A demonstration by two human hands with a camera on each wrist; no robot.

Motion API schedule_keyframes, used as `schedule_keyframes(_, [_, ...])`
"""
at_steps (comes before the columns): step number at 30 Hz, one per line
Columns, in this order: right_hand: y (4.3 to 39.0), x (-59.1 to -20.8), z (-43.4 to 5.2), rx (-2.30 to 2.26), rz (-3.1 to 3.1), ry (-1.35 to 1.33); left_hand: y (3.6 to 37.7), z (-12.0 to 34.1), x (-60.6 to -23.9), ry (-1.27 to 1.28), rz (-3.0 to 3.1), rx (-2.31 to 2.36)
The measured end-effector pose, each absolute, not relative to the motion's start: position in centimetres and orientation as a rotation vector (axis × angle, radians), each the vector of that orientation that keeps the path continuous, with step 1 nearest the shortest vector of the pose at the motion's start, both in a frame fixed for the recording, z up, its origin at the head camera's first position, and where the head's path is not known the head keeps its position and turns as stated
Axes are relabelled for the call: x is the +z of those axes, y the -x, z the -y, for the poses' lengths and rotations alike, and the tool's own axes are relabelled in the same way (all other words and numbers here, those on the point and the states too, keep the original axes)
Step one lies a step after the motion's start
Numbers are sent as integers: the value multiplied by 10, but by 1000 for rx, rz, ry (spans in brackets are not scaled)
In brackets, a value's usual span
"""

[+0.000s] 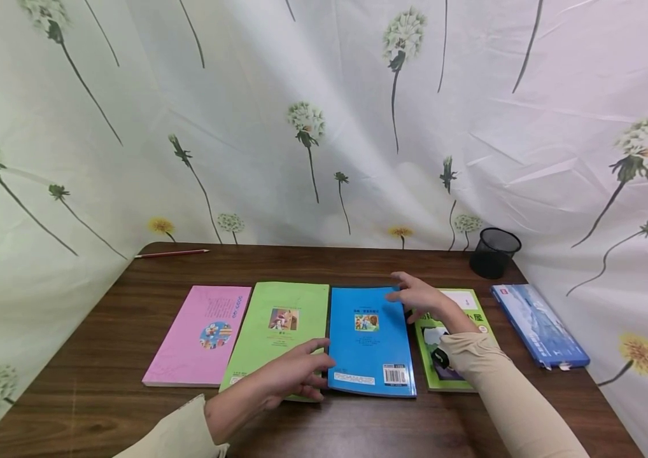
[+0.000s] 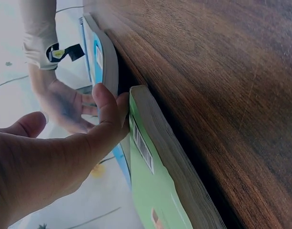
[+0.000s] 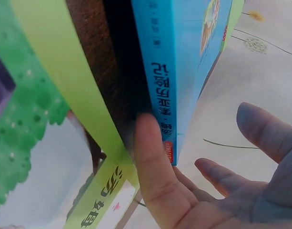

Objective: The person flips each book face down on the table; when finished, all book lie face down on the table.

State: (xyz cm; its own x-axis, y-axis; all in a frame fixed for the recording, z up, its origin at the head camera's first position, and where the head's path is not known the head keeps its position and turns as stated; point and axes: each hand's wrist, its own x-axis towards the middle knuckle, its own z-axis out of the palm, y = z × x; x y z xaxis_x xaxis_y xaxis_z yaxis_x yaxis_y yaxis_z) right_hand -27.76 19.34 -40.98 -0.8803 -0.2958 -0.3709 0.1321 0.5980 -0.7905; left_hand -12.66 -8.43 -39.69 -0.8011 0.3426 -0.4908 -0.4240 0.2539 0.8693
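Head view: a dark wooden table (image 1: 100, 381) stands against a white curtain (image 1: 324, 114) printed with dandelions; five books lie flat on it in a row from left to right.
Blue book: the blue book (image 1: 371, 340) lies third in the row, at the middle of the table, back cover up with a barcode at its near right corner.
Left hand: the left hand (image 1: 292, 375) rests at the blue book's near left edge, fingers straight and spread, lying partly over the light green book (image 1: 281, 327) beside it. It grips nothing.
Left wrist view: the left hand's fingertips (image 2: 107, 107) press against the side of the blue book (image 2: 95, 52), just where the light green book (image 2: 155, 191) ends.
Right hand: the right hand (image 1: 424, 298) sits at the blue book's far right corner, fingers loosely extended, with nothing held.
Right wrist view: one finger (image 3: 148, 157) touches the spine of the blue book (image 3: 184, 62), in the gap between it and the green picture book (image 3: 45, 133); the other fingers are spread apart.
Pink book: the pink book (image 1: 200, 334) lies at the left end of the row.
Green picture book: the green picture book (image 1: 461, 305) lies under the right forearm.
Far right: a dark blue book (image 1: 538, 324) lies at an angle, well apart from both hands.
Back of table: a black mesh cup (image 1: 494, 252) stands at the right; a red pencil (image 1: 172, 253) lies at the left.
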Motion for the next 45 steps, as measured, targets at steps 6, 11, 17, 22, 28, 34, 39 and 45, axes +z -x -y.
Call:
schedule_keyframes(6, [277, -409, -194, -1193, -2364, 129, 125, 86, -394, 74, -1895, 1615])
schedule_keyframes(11, [277, -406, -195, -1178, -2343, 114, 124, 89, -390, 65, -1867, 1619])
schedule_keyframes(17, [277, -400, -196, -1140, -2337, 111, 123, 91, -389, 48, -1856, 1634])
schedule_keyframes(22, [277, -400, -196, -1126, -2338, 109, 121, 93, -389, 63, -1857, 1634])
schedule_keyframes(28, [279, -401, -195, -1074, -2357, 110, 121, 96, -390, 34, -1783, 1636])
schedule_keyframes(34, [279, -401, -195, -1041, -2383, 131, 120, 96, -395, -17, -1692, 1584])
schedule_keyframes(39, [278, -402, -193, -1026, -2388, 139, 119, 95, -402, -42, -1668, 1543])
schedule_keyframes(45, [276, -403, -192, -996, -2413, 149, 117, 94, -406, -25, -1650, 1522])
